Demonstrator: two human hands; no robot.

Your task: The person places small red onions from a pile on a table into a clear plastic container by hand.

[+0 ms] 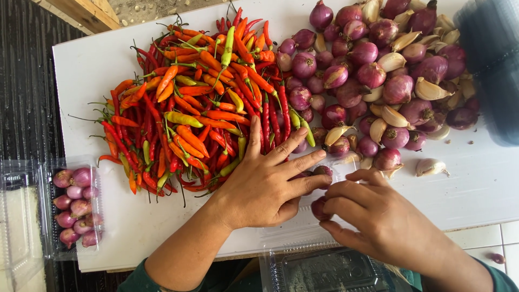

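Fingertips of your right hand point(386, 216) are pinched on a shallot point(318, 208), which sits just left of that hand, touching your left hand point(265, 181). Your left fingers lie spread and flat, covering a clear tray point(324, 270) edge; the shallot pile point(373, 81) lies farther off.

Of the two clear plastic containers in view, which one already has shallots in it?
The clear container at the left edge of the white board holds shallots. The other clear container, near the person, below the hands, shows none inside.
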